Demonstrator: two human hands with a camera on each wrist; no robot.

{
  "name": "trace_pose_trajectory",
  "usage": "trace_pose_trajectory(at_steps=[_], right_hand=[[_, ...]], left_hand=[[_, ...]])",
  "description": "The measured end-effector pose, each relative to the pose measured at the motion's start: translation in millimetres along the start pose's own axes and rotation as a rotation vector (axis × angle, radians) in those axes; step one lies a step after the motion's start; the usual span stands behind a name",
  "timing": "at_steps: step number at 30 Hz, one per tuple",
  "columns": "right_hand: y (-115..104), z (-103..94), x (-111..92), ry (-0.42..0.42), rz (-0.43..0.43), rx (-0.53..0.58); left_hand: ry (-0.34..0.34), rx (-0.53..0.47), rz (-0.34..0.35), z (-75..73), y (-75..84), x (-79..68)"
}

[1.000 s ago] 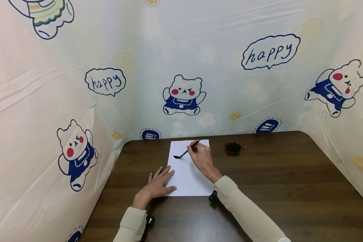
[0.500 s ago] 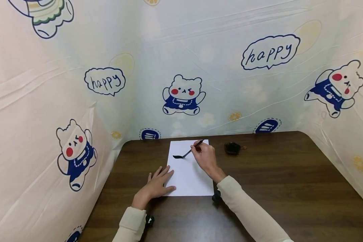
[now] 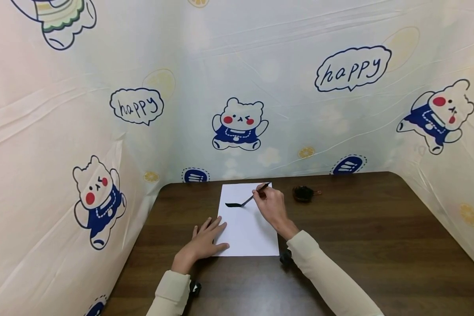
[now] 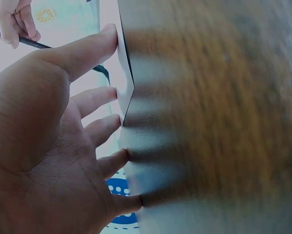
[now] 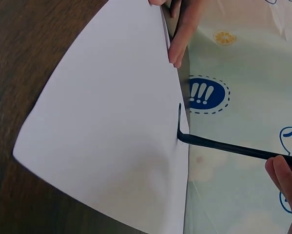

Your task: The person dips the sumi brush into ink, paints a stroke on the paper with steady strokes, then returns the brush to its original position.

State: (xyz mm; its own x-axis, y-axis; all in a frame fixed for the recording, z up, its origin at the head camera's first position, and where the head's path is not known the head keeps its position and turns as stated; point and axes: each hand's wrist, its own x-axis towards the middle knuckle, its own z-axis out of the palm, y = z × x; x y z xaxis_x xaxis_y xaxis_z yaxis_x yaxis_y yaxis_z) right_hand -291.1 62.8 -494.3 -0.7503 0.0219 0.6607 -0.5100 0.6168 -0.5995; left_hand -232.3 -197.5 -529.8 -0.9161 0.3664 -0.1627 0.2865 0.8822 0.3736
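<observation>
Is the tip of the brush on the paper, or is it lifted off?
On the paper: in the right wrist view, the brush bends at its tip, where the dark stroke ends.

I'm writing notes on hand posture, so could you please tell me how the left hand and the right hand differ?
The left hand has its fingers spread and holds nothing, while the right hand grips a brush. The left hand rests at the lower part of the left edge of the paper; the right hand is raised, nearer the paper's top right. Both are bare and come out of pale sleeves.
</observation>
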Motion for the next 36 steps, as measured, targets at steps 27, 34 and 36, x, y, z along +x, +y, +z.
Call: trace_pose_trajectory(at_steps=[27,34,36], right_hand=[[12,-16.9,0,0.018,0.018,-0.03],[14,-20.4,0,0.014,0.023,-0.03],[14,-21.7,1,0.02,0.017,-0.027]], left_hand=[[0.003,0.001,0.013,1.5,-0.9,-0.2],[-0.003,0.0,0.009,-1.2,1.2,-1.7],[-0.003,-0.006,0.011,-2.4,1.8,-1.7]])
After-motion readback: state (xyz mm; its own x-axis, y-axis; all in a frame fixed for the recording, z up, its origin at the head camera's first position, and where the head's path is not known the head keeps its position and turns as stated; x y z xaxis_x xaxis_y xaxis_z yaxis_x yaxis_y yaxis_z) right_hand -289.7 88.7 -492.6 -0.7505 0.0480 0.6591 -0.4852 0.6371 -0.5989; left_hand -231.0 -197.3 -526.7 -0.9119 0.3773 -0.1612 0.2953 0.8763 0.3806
